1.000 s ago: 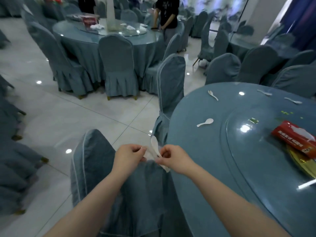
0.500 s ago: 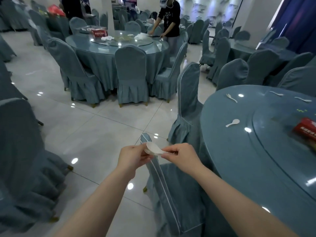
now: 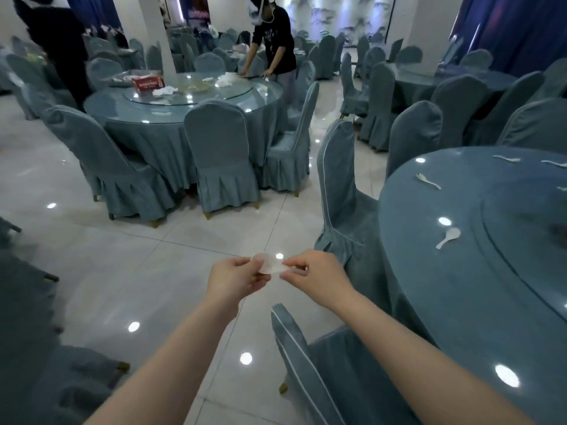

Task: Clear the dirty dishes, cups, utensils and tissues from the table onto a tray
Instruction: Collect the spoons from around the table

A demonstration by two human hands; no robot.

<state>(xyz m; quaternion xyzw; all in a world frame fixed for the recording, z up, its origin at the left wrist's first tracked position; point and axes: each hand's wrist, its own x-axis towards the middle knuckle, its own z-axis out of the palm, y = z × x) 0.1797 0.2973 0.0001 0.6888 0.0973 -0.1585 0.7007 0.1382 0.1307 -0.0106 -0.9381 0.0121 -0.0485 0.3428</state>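
Both hands were held out in front of the body over the pale glossy tiled floor (image 3: 129, 271), sharing one small white plastic soup spoon (image 3: 269, 264). The left hand (image 3: 234, 279) pinched the spoon's rounded bowl between thumb and curled fingers; the right hand (image 3: 316, 279) pinched its other end the same way. The spoon looked thin, slightly translucent and blurred, its bowl turned upward and lit by a ceiling-light reflection just behind it.

To the right stood the round table covered in grey-blue cloth (image 3: 435, 302), with a glass turntable on top. A second white spoon (image 3: 448, 237) lay on it near the edge, a third white spoon (image 3: 427, 180) farther back, and more white utensils near the frame's right edge. Grey-blue covered chairs (image 3: 340, 191) stood beside the table.

Across the floor, another round table (image 3: 171, 118) carried a red tissue box (image 3: 148, 83) with white lettering too small to read, plus crumpled white tissues. A person in a black top (image 3: 273, 44) bent over its far side.

Compared with half a second earlier, the view had swung left and lifted: the near table had slid further right, its red packet was out of sight, and the hands held the spoon higher over open floor rather than over a chair back.
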